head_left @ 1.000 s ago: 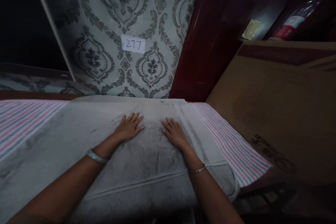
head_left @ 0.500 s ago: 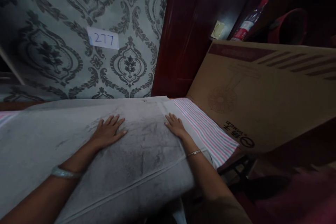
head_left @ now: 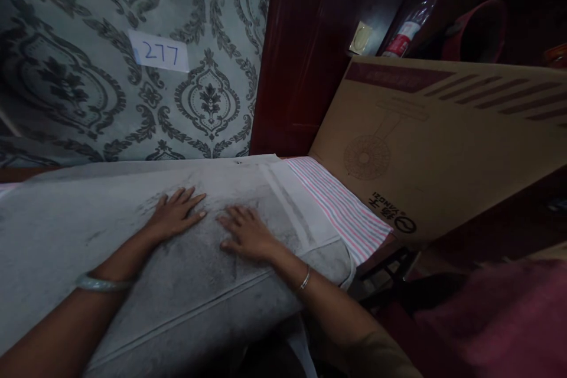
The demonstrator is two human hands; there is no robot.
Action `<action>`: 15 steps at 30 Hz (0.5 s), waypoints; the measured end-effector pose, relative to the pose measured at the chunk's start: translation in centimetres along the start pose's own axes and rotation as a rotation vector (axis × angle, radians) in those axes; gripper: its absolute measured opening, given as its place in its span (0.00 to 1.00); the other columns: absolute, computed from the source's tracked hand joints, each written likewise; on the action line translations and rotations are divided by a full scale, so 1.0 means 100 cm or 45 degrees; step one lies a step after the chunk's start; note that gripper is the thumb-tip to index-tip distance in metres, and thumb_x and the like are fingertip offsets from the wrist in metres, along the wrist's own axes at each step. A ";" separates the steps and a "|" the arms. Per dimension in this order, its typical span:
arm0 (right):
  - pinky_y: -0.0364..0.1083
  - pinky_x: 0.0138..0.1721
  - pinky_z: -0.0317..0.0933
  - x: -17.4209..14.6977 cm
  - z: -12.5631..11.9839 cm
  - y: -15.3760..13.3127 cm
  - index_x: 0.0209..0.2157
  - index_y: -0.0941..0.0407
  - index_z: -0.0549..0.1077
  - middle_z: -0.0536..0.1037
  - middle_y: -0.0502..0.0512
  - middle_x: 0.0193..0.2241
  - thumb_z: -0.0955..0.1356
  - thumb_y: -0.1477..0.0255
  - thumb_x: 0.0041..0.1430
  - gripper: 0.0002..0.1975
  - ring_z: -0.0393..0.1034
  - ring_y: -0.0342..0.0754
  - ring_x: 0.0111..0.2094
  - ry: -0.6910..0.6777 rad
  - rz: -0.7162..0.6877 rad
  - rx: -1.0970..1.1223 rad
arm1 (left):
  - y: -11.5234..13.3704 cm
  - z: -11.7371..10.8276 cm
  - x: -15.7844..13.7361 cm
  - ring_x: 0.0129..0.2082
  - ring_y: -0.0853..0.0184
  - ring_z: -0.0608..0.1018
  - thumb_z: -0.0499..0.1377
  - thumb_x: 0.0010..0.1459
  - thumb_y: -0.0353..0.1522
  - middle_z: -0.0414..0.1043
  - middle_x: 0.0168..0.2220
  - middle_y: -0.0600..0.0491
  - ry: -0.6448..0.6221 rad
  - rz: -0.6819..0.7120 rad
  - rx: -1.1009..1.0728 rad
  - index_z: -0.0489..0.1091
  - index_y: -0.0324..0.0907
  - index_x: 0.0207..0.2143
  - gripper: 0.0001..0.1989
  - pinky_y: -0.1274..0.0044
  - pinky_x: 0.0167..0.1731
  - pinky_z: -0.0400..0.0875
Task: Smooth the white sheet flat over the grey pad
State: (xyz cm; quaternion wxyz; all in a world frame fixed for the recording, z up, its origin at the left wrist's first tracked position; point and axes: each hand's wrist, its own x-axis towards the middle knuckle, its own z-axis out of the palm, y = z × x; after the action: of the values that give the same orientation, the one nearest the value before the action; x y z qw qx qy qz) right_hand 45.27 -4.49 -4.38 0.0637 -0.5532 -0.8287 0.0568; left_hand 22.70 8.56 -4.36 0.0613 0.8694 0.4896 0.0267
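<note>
Two hands, left hand and right hand, flat on one grey cloth

Matt, napped grey cloth, striped woven sheet, matt cardboard box, glossy dark wood panel.

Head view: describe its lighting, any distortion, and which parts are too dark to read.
Head view: dim light overall, brightest on the patterned wallpaper and the note reading 277; the wide lens tilts and bends the cardboard box and the wood panel; both hands, left hand and right hand, lie flat on the grey cloth, readable; the lower right corner is dark and smeared.
</note>
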 end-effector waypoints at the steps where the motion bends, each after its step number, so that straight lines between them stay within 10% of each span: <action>1: 0.63 0.72 0.40 -0.001 0.003 -0.015 0.72 0.51 0.53 0.47 0.59 0.74 0.60 0.48 0.70 0.36 0.39 0.59 0.74 0.007 -0.084 -0.013 | -0.001 0.000 0.000 0.74 0.48 0.48 0.45 0.66 0.50 0.45 0.75 0.46 0.005 0.013 -0.015 0.56 0.50 0.71 0.34 0.48 0.68 0.43; 10: 0.50 0.70 0.50 -0.033 0.012 -0.114 0.66 0.35 0.62 0.60 0.33 0.70 0.52 0.46 0.71 0.28 0.48 0.42 0.72 0.238 -0.605 -0.388 | -0.007 -0.002 0.000 0.74 0.45 0.47 0.45 0.66 0.51 0.43 0.75 0.46 -0.008 0.059 -0.034 0.56 0.52 0.71 0.34 0.47 0.68 0.42; 15: 0.38 0.68 0.48 -0.016 -0.027 -0.073 0.63 0.51 0.70 0.71 0.39 0.64 0.60 0.59 0.74 0.22 0.57 0.35 0.68 0.083 -0.729 -0.217 | -0.006 -0.004 -0.002 0.74 0.43 0.49 0.46 0.67 0.49 0.46 0.74 0.45 0.037 0.158 -0.038 0.58 0.50 0.70 0.33 0.44 0.67 0.44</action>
State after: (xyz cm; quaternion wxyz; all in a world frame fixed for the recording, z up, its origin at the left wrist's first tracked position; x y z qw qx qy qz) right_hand 39.68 -8.75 -0.59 0.0569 -0.3020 -0.9502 -0.0511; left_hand 22.10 8.74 -4.09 0.0654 0.8966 0.4351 0.0502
